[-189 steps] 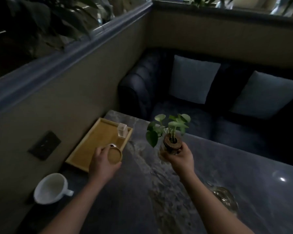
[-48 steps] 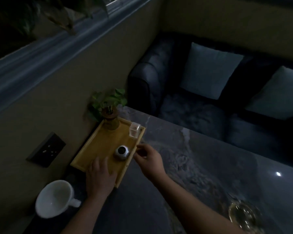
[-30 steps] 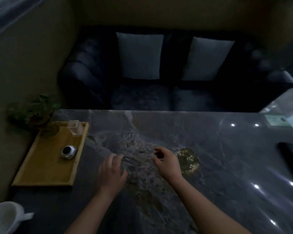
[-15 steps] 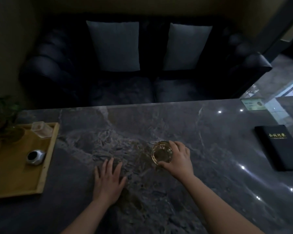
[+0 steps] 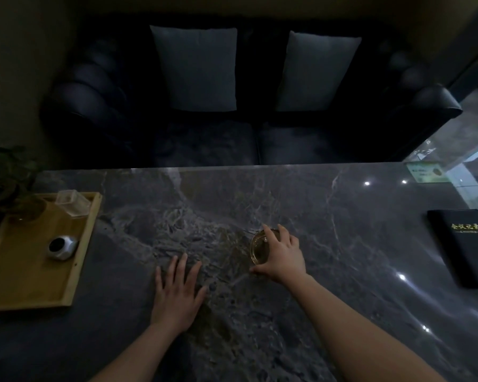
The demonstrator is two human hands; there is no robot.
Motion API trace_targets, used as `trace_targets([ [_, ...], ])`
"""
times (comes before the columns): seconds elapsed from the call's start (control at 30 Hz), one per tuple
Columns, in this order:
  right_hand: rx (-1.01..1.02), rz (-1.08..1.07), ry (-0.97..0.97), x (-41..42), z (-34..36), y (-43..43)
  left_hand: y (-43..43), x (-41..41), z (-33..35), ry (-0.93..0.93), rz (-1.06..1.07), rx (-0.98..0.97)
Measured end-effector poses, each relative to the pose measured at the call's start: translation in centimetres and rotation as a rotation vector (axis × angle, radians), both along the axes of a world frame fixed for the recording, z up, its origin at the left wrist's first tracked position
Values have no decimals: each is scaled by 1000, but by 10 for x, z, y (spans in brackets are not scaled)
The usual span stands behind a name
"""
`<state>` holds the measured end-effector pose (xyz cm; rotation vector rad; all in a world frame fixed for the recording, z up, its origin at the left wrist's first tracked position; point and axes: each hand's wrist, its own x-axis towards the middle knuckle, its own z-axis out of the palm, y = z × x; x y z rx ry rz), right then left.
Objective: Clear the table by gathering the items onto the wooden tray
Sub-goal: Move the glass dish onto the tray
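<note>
Surface: dark grey marble-veined table (image 5: 329, 205), glossy, with small bright light reflections toward the right side.
Right hand: right hand (image 5: 283, 256) near table centre, fingers curled over the rim of a small glass cup (image 5: 260, 249), thumb at the cup's near side; cup stands on the table, amber-tinted, contents unclear.
Left hand: left hand (image 5: 177, 292) flat on the table, palm down, fingers spread, holding nothing; just left of and nearer than the cup.
Tray: wooden tray (image 5: 25, 282) at the left edge of the table, well apart from the cup.
Tray contents: small potted plant (image 5: 14, 194) at the far left corner; clear square container (image 5: 72, 202) at the far right corner; small silver round object with dark top (image 5: 61, 246) by the right rim, mid-length.
Other table items: black folder with gold lettering (image 5: 464, 246) at the right edge; small green card (image 5: 425, 172) at the far right corner.
Room: dim light; dark tufted sofa (image 5: 100, 100) beyond the far table edge, two pale grey cushions (image 5: 199, 67) leaning on its back; beige wall on the left; pale shiny floor at far right.
</note>
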<state>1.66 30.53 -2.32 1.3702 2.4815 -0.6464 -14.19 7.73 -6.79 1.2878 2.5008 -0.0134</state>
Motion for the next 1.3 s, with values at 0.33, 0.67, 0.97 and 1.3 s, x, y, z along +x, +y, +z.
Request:
trace_targets([
  [0.33,10,1,51,-5,14,-2,11,-13,11,-26,-10,-21],
  [0.67,25,124,184,-52,52,-24,-53,-40,31,88,182,106],
  [0.97,6,388,231,-132,65,-80,-137,-80,24,198,550,170],
  [1.3,10,692,202,-228,77,-153,-181,-118,-4,235,725,290],
])
